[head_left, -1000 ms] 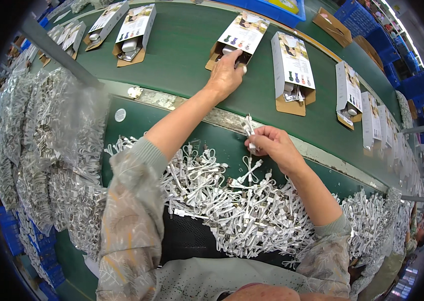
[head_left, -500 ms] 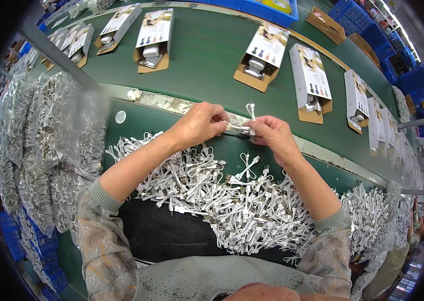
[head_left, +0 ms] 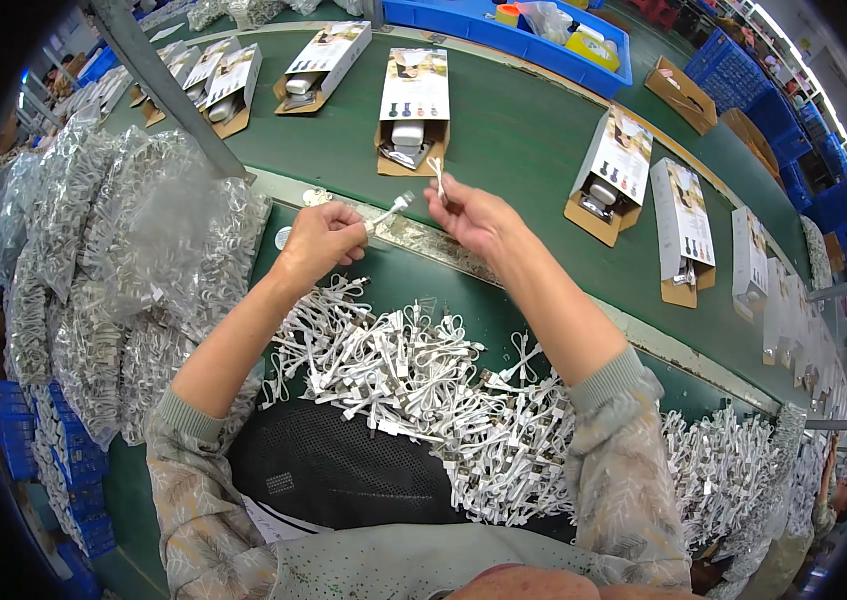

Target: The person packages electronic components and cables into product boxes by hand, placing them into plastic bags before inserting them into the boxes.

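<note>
our left hand [head_left: 321, 242] has its fingers [head_left: 345, 215] clamped on a white usb cable [head_left: 389, 212] above the worn rail [head_left: 428, 243]; our right hand [head_left: 478, 218] pinches a second cable [head_left: 438, 180] beside an open printed carton [head_left: 415, 90]. loose cables [head_left: 393, 360] lie heaped nearer us.

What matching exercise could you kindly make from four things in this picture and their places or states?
1. Bare right hand
2. Loose heap of looped white cables
3. Blue plastic tray
4. Clear plastic bags of cables

A. Beyond the green conveyor belt
B. Stacked at the picture's left
C. Holding a white cable
D. Across the green worktop

Pairs: 1-C, 2-D, 3-A, 4-B
</note>
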Demonstrator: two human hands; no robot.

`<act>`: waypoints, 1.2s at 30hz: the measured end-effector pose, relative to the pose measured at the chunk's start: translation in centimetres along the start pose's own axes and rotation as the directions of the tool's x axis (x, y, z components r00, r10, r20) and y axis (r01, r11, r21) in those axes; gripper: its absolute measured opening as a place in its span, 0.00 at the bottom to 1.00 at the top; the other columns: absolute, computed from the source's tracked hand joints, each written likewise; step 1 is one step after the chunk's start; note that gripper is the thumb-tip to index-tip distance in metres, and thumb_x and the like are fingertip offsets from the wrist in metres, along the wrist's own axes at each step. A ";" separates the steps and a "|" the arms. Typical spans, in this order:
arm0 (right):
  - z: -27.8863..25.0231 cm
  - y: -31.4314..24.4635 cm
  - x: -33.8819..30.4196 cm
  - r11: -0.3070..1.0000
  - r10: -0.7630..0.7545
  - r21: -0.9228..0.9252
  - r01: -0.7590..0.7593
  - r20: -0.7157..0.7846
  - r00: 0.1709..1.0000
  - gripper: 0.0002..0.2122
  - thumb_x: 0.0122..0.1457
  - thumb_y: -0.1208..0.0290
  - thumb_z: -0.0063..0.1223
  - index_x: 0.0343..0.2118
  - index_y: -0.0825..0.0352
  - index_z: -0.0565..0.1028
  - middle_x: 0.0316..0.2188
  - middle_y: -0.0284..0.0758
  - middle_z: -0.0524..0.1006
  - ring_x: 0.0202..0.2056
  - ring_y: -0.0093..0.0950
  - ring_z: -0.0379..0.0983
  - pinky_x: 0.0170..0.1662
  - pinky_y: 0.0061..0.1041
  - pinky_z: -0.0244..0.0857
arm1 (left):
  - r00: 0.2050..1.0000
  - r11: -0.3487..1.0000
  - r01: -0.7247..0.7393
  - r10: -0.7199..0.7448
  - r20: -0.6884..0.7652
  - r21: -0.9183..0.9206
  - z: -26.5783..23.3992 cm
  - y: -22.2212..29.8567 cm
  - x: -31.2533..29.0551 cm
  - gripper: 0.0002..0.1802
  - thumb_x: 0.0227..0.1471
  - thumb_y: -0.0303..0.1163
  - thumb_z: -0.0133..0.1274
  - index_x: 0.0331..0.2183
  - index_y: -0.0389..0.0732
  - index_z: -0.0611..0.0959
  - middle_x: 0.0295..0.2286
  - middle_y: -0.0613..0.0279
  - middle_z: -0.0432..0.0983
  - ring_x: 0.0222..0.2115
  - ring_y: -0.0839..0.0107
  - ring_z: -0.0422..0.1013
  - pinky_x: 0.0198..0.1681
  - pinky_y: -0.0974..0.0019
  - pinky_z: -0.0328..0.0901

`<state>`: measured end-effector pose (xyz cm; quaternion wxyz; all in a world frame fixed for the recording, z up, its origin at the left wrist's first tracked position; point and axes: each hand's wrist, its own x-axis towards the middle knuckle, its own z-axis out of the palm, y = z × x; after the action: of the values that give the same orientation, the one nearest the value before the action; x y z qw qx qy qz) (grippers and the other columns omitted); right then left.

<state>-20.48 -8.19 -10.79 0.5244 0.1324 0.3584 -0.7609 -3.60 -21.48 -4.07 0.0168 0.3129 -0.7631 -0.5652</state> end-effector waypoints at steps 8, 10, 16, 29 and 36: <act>0.6 -3.0 6.2 0.957 -0.145 0.230 0.175 -0.140 0.980 0.07 0.58 0.79 0.45 0.37 0.78 0.66 0.35 0.47 0.71 0.35 0.36 0.74 0.35 0.27 0.77 | 0.994 0.994 0.016 -0.028 -0.107 -0.109 -0.5 -0.9 1.7 0.09 0.45 0.32 0.53 0.26 0.35 0.77 0.22 0.62 0.74 0.20 0.76 0.70 0.23 0.75 0.65; -1.0 -3.4 6.1 0.957 -0.178 0.210 0.199 -0.114 0.977 0.08 0.58 0.80 0.45 0.37 0.80 0.65 0.37 0.50 0.71 0.37 0.38 0.74 0.36 0.29 0.77 | 0.990 0.992 0.007 -0.025 -0.139 -0.128 -0.6 -1.0 2.8 0.11 0.46 0.33 0.54 0.26 0.34 0.76 0.22 0.61 0.74 0.21 0.76 0.70 0.23 0.75 0.65; -2.9 -2.1 -1.8 0.642 -0.230 -0.738 0.209 0.075 0.970 0.14 0.58 0.60 0.48 0.28 0.70 0.73 0.22 0.35 0.75 0.25 0.23 0.73 0.26 0.21 0.69 | 0.961 0.991 -0.099 0.072 -0.267 -0.089 -0.7 -0.5 8.1 0.11 0.45 0.33 0.55 0.26 0.34 0.76 0.20 0.61 0.74 0.18 0.76 0.70 0.21 0.73 0.66; -2.9 2.1 -14.6 -0.370 0.304 -0.781 0.503 0.410 0.860 0.15 0.49 0.64 0.56 0.37 0.69 0.74 0.36 0.41 0.74 0.41 0.38 0.68 0.45 0.34 0.62 | 0.893 0.948 -0.154 0.254 -0.372 0.278 2.7 0.6 19.4 0.21 0.40 0.36 0.57 0.38 0.34 0.79 0.32 0.50 0.78 0.35 0.60 0.74 0.42 0.63 0.67; -4.9 -0.2 -15.7 -0.120 -0.002 -0.978 0.173 0.174 0.985 0.16 0.47 0.60 0.58 0.33 0.69 0.75 0.25 0.42 0.76 0.27 0.37 0.73 0.33 0.32 0.65 | 0.876 0.906 -0.352 0.230 0.424 0.236 5.6 2.4 7.2 0.27 0.43 0.33 0.57 0.46 0.34 0.73 0.39 0.52 0.75 0.39 0.66 0.72 0.41 0.64 0.67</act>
<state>-14.99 6.22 -5.08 0.4156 -0.3708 0.7828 -0.2777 -12.58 -19.86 -6.38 -0.0970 0.0742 -0.8679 -0.4815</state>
